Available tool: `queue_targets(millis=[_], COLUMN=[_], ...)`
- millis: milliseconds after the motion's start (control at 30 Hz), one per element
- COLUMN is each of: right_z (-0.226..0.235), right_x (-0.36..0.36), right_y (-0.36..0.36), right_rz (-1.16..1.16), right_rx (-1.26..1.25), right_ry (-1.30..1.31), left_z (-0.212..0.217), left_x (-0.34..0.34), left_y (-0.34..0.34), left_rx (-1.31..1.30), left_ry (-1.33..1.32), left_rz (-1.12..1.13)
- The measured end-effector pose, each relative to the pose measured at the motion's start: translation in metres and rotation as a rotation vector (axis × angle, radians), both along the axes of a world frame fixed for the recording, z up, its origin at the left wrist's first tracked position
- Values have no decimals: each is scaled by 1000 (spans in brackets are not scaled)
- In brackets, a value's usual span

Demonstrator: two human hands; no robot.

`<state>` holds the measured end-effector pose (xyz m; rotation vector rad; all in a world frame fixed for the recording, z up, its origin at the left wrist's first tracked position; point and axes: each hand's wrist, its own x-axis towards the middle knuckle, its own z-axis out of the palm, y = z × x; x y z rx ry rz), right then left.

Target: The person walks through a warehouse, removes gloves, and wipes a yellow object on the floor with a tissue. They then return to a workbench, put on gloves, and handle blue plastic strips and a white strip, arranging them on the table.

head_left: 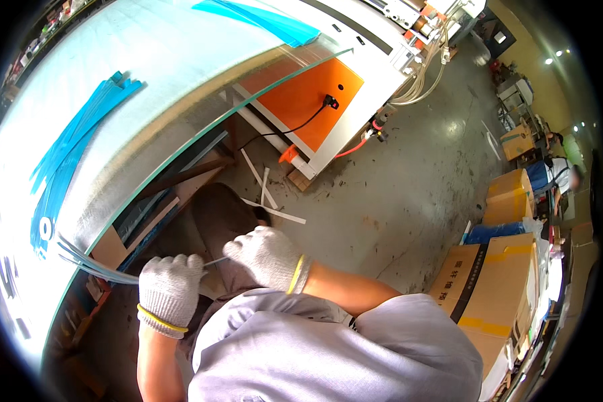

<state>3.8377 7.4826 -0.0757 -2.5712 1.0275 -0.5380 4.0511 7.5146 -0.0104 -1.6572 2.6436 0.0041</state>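
Both my hands wear grey knit gloves with yellow cuffs. My left hand (169, 289) is closed around a bundle of thin pale-blue strips (90, 263) that run off to the left, to the edge of a large glass sheet (181, 74). My right hand (264, 256) is closed just to the right of it, pinching the same strips' thin end between the two hands. Both hands are held below the glass sheet's edge, in front of my grey shirt.
Blue film strips (74, 141) lie on the glass sheet. An orange and white machine (315, 94) with cables stands behind it. White strips (264, 191) litter the concrete floor. Cardboard boxes (496, 281) are stacked at right, with a person (557, 175) beyond them.
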Motion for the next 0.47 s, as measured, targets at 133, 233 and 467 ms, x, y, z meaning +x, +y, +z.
queue_targets(millis=[133, 233, 467], right_z=[-33, -55, -72], right_x=[-42, -51, -57], right_y=[-16, -30, -94], right_rz=[-23, -43, -194], right_rx=[253, 395, 480], right_ry=[-109, -121, 87], left_z=[-17, -38, -75], left_x=[14, 14, 24], left_y=[-10, -35, -108], left_rx=[56, 122, 358], left_ry=[38, 13, 129], left_rz=[113, 75, -65])
